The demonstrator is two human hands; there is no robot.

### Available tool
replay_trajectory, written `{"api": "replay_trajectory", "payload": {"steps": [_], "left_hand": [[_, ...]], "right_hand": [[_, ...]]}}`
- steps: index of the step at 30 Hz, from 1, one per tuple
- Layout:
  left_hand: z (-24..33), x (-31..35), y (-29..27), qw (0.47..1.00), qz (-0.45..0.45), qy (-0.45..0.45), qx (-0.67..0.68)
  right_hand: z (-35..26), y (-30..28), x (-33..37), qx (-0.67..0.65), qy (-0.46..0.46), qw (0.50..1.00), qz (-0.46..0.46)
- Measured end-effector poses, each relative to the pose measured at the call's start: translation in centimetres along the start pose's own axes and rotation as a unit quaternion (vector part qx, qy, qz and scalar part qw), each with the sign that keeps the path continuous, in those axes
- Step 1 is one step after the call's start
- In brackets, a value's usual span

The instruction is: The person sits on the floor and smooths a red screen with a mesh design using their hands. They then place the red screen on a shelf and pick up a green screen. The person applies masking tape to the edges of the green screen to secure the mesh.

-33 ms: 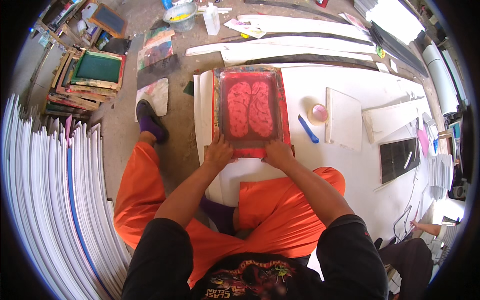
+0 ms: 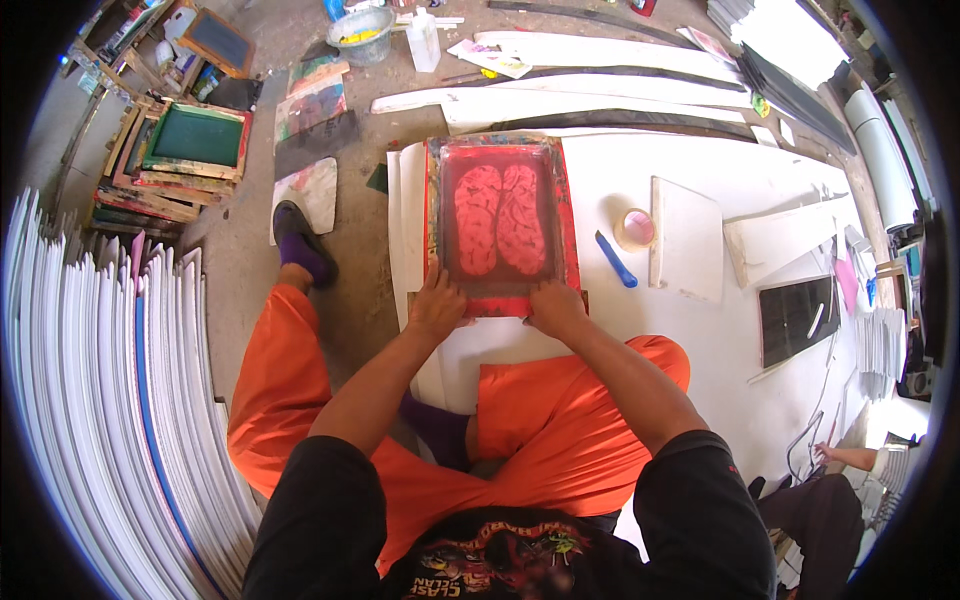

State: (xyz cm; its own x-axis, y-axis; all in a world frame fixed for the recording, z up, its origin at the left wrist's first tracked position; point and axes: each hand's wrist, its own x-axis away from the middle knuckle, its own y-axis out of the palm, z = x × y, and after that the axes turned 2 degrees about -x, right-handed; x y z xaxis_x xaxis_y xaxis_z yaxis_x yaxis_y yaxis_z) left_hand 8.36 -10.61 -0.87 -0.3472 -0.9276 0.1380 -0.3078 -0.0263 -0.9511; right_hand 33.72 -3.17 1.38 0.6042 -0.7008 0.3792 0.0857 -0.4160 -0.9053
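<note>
A screen printing frame (image 2: pixel 500 304) with red-stained mesh and two pink sole-shaped areas lies flat in front of me on white sheet material (image 2: pixel 600 340). My left hand (image 2: pixel 438 302) is closed on its near left corner, fingers over the top of the rim. At the near right corner, my right hand (image 2: pixel 556 308) grips the same rim. Thumbs are largely hidden along the near edge. What lies under the mesh cannot be seen.
Right of the frame lie a blue cutter knife (image 2: pixel 617 260), a tape roll (image 2: pixel 635 229) and a white board (image 2: pixel 687 238). Stacked screens (image 2: pixel 195 137) and upright white sheets (image 2: pixel 100 400) stand at left. A bucket (image 2: pixel 362 36) sits far off. Another person's arm (image 2: pixel 850 457) shows lower right.
</note>
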Motion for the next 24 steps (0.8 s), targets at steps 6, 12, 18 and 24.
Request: {"api": "replay_trajectory", "payload": {"steps": [6, 12, 18, 24], "left_hand": [[-1.2, 2.8, 0.0, 0.998, 0.066, -0.020, 0.001], [-0.7, 2.9, 0.5, 0.996, 0.059, -0.056, 0.038], [-0.8, 2.3, -0.5, 0.994, 0.022, -0.080, 0.068], [-1.1, 1.8, -0.6, 0.993, 0.032, -0.058, 0.102]], "right_hand": [[1.9, -0.4, 0.8, 0.161, -0.046, 0.986, 0.006], [2.0, 1.9, 0.1, 0.197, -0.063, 0.978, 0.031], [1.7, 0.7, 0.4, 0.183, -0.074, 0.980, 0.038], [3.6, 3.0, 1.2, 0.191, -0.050, 0.965, 0.170]]}}
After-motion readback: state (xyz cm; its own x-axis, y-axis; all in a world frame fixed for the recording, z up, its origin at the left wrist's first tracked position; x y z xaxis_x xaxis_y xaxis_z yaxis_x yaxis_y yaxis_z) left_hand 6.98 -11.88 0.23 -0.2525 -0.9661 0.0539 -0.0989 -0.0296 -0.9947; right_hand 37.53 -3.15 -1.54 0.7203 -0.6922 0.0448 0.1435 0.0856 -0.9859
